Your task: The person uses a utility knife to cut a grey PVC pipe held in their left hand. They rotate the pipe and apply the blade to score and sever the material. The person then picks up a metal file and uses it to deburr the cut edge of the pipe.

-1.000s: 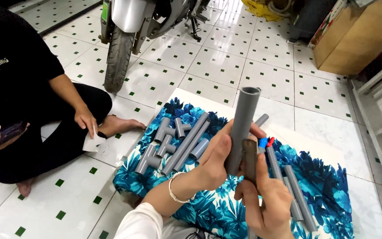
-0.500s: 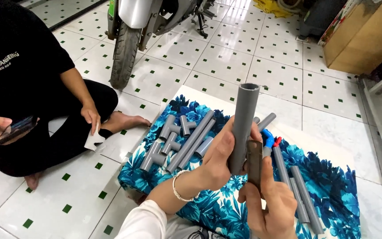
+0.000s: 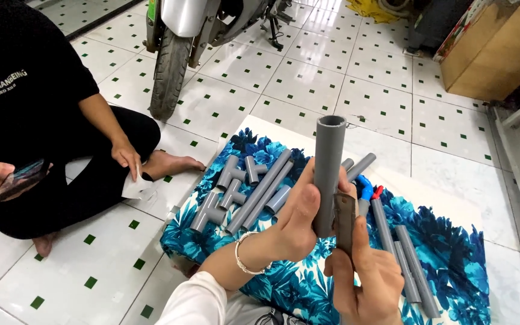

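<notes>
A: Right, what's nearest the camera?

B: The right hand (image 3: pixel 365 280), at 6 o'clock, fingers closed around a small brownish strip (image 3: pixel 345 221) that it presses flat against a grey pipe (image 3: pixel 328 174).

A: And the pipe itself?

B: Upright, near the middle of the view. The left hand (image 3: pixel 299 219) is wrapped round its lower part, thumb towards the strip, with a thin bracelet (image 3: pixel 240 256) on that wrist. The pipe's open top points to 12 o'clock.

A: What lies under the hands?

B: A blue floral cloth (image 3: pixel 446 253) spread on the tiled floor (image 3: pixel 308 84). At 10 o'clock from the pipe there is a cluster of grey T-fittings (image 3: pixel 231 180) and 2 long grey pipes (image 3: pixel 263 191) lying side by side. At 3 o'clock more grey pipes (image 3: pixel 401 256) lie on the cloth, with a blue and red tool (image 3: pixel 366 188) just beside the held pipe, partly hidden.

A: Anyone else?

B: At 9 o'clock a person in black sits on the floor, 1 hand holding a phone (image 3: pixel 19 179), the other (image 3: pixel 127 157) resting by a white scrap. Farther off, at 11 o'clock, a motorbike wheel (image 3: pixel 170 66); at 1 o'clock, a cardboard box (image 3: pixel 492 51).
</notes>
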